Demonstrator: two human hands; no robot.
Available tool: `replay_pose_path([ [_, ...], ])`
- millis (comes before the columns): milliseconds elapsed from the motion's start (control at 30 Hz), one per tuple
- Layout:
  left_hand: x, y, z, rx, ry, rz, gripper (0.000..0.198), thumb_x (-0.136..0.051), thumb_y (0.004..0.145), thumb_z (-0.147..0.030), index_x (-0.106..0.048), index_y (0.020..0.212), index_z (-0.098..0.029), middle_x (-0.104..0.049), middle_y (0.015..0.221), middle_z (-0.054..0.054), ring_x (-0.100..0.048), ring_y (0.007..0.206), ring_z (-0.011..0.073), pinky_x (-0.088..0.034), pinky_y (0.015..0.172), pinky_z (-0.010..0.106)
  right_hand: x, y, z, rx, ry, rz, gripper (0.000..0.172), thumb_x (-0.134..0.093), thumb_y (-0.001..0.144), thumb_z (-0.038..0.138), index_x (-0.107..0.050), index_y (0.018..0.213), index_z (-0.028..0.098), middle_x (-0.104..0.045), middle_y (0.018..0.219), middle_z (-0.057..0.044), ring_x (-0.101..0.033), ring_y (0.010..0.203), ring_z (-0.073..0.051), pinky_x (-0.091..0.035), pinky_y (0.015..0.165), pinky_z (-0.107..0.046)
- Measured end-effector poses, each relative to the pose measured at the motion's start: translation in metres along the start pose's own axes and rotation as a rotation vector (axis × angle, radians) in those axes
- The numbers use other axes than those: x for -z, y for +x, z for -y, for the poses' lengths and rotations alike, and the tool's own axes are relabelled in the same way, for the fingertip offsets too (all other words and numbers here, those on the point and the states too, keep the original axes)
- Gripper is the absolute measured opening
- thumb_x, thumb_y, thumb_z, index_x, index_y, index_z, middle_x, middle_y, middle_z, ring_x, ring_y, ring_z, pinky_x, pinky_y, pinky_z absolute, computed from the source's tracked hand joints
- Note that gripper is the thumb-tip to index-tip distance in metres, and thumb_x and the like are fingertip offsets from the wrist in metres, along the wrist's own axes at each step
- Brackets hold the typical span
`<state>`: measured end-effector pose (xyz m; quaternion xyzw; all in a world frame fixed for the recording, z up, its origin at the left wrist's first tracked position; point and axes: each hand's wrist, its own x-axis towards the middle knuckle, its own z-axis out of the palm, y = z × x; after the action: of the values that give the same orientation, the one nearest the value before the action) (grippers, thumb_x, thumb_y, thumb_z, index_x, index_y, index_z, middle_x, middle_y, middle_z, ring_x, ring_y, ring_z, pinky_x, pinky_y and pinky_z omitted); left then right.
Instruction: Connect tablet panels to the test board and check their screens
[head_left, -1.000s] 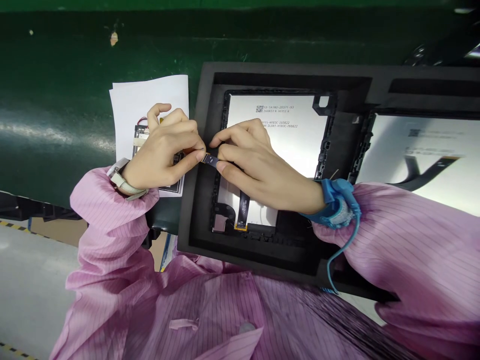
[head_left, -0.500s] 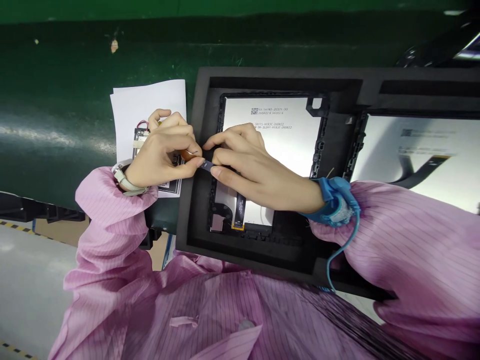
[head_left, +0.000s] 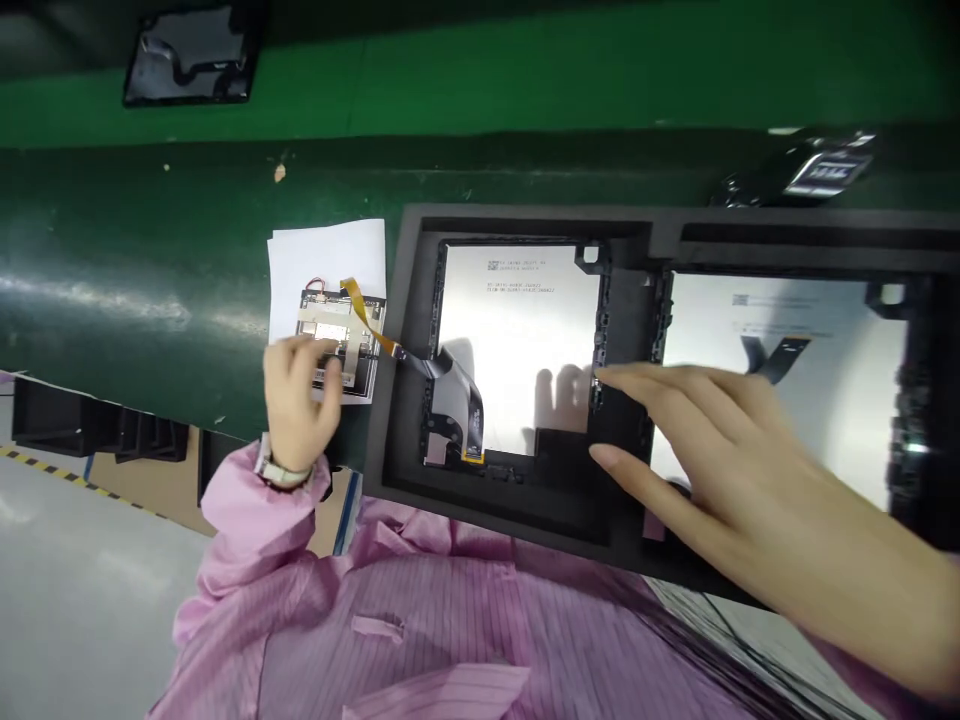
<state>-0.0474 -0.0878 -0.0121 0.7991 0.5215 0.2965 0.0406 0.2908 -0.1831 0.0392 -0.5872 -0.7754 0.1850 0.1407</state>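
My left hand (head_left: 300, 405) is over the near left part of a small circuit board (head_left: 365, 378), its fingers curved and apart. An orange flex cable (head_left: 367, 315) runs from the board to the black ribbon cable (head_left: 450, 378) of the left display panel (head_left: 517, 310); their ends meet at the tray's left rim. My right hand (head_left: 720, 460), slightly blurred, hovers above the tray between the two panels. Its thumb and fingers are stretched apart with nothing between them. Part of the right display panel (head_left: 847, 410) is hidden beneath this hand.
A black foam tray (head_left: 390, 410) holds both panels in separate recesses. White paper sheets (head_left: 300, 260) lie under the board on the green table (head_left: 150, 270). Another dark panel (head_left: 191, 70) lies at the far left. A shiny black item (head_left: 802, 175) sits behind the tray.
Both hands have let go of the cable ends. My left hand has drawn back left over the board, and my right hand has moved right, off the left panel. The view has shifted.
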Motion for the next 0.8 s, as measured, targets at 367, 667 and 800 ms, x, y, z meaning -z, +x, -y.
replay_pose_path([
  [367, -0.015, -0.031, 0.002, -0.092, 0.313, 0.289, 0.048, -0.043, 0.097, -0.018, -0.063, 0.141, -0.026, -0.058, 0.129, 0.019, -0.057, 0.107, 0.0345, -0.046, 0.089, 0.051, -0.041, -0.039, 0.006, -0.152, -0.041, -0.133, 0.055, -0.044, 0.103, 0.044, -0.042, 0.149, 0.013, -0.062, 0.128, -0.018, -0.051, 0.124, -0.039, -0.052, 0.102, -0.057],
  [667, 0.010, -0.012, -0.013, -0.041, 0.063, 0.164, 0.036, -0.050, 0.102, -0.026, -0.065, 0.133, -0.018, -0.047, 0.139, 0.020, -0.062, 0.108, 0.0269, -0.053, 0.095, 0.046, -0.060, -0.032, 0.021, -0.151, -0.059, -0.215, 0.056, -0.044, 0.103, 0.038, -0.042, 0.148, 0.005, -0.062, 0.137, -0.022, -0.045, 0.140, -0.042, -0.037, 0.118, -0.068],
  [800, 0.016, -0.023, -0.070, -0.013, -0.102, 0.107, 0.031, -0.047, 0.104, -0.026, -0.062, 0.130, -0.017, -0.062, 0.125, 0.014, -0.061, 0.121, 0.0266, -0.053, 0.103, 0.043, -0.067, -0.028, 0.027, -0.223, 0.087, -0.225, 0.058, -0.043, 0.104, 0.040, -0.042, 0.149, 0.005, -0.058, 0.144, -0.023, -0.045, 0.145, -0.038, -0.035, 0.123, -0.064],
])
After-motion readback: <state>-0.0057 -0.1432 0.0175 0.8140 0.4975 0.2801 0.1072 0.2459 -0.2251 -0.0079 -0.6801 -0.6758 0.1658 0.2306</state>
